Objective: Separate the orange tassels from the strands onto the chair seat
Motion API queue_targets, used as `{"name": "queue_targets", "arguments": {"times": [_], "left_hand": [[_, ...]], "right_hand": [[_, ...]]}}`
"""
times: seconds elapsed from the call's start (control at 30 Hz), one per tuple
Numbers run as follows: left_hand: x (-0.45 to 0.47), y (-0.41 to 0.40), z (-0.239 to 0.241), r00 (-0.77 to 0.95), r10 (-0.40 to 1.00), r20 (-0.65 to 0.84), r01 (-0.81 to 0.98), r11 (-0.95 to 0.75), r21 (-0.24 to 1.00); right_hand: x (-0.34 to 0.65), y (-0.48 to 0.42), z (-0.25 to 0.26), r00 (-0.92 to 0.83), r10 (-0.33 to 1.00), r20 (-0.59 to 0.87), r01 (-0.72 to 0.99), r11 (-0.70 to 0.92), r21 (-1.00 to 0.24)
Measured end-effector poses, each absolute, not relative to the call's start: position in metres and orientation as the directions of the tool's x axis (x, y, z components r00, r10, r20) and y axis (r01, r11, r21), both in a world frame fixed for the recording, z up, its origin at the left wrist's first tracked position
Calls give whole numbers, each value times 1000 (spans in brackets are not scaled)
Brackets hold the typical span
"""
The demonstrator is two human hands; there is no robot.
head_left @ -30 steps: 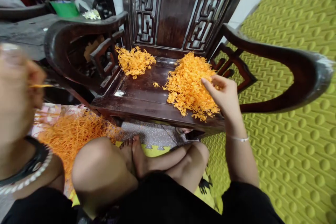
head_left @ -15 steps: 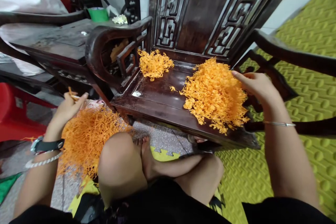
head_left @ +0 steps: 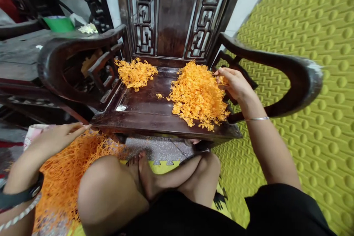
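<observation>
I am sitting cross-legged on the floor in front of a dark carved wooden chair [head_left: 143, 118], and its seat is serving as the holder for two heaps of orange strands. The big heap [head_left: 197, 96] is lying on the right part of the seat, reaching down to the front edge. The small heap [head_left: 135, 73] is sitting at the back left corner of the seat, close to the left armrest, well apart from the big one, with one stray tuft [head_left: 158, 96] lying on the bare wood between them.

My right hand [head_left: 232, 83] is resting at the upper right edge of the big heap, just inside the chair's right armrest, fingers curled narrow and touching the strands; I cannot tell whether it is actually pinching any. A thin bangle [head_left: 257, 118] is circling that wrist.

My left hand [head_left: 56, 138] is hovering below the chair's front left corner, fingers stretched out flat and fairly wide, holding nothing, just above a loose pile of long orange threads [head_left: 66, 169] spreading over the floor to the left of the seat, beside my knee.

A green mat [head_left: 304, 81] is covering the floor to the right of the chair
</observation>
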State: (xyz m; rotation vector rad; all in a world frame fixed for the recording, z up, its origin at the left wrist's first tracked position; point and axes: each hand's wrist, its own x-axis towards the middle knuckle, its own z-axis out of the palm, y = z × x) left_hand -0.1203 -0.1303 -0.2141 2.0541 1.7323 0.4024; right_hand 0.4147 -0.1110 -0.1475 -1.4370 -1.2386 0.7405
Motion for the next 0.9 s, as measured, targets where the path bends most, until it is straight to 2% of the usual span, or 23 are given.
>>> {"name": "queue_targets", "arguments": {"times": [0.03,0.07,0.13,0.2,0.27,0.3,0.4,0.47,0.57,0.63,0.7,0.77,0.8,0.83,0.9], "left_hand": [[-97,-138,-195,215,973,-83,889,-160,428],[-69,-145,-176,293,953,-70,876,-239,420],[-4,-152,-143,487,862,142,754,-497,429],[66,-146,-123,607,693,389,574,-721,390],[129,-131,-120,663,537,521,379,-841,385],[157,-122,-123,675,504,539,329,-859,392],[211,-103,-140,733,443,517,217,-872,439],[224,-102,-147,797,370,477,157,-890,427],[216,-119,-144,863,278,422,101,-913,395],[199,-135,-136,877,261,404,69,-900,431],[180,-147,-126,879,279,386,52,-862,505],[168,-149,-120,865,334,375,79,-828,555],[166,-145,-119,850,371,373,115,-823,557],[169,-138,-119,830,411,377,166,-827,537],[188,-116,-125,789,487,375,299,-837,458]], "right_hand": [[413,-111,-147,256,949,185,246,121,-962],[409,-112,-147,238,951,199,203,151,-967],[398,-115,-146,203,953,224,152,195,-969],[382,-121,-143,166,953,254,116,237,-965],[367,-129,-139,145,945,292,94,281,-955],[361,-133,-137,155,936,317,86,307,-948],[355,-144,-131,227,898,377,75,370,-926],[359,-151,-127,263,888,378,81,370,-926],[367,-169,-119,298,883,362,66,359,-931],[376,-188,-108,372,845,383,16,407,-913],[389,-211,-96,496,725,478,-12,556,-831],[402,-230,-86,624,496,604,56,743,-667],[405,-235,-83,648,421,635,87,787,-610],[406,-237,-83,641,418,644,87,794,-601],[398,-230,-89,553,589,589,-3,708,-706]]}}
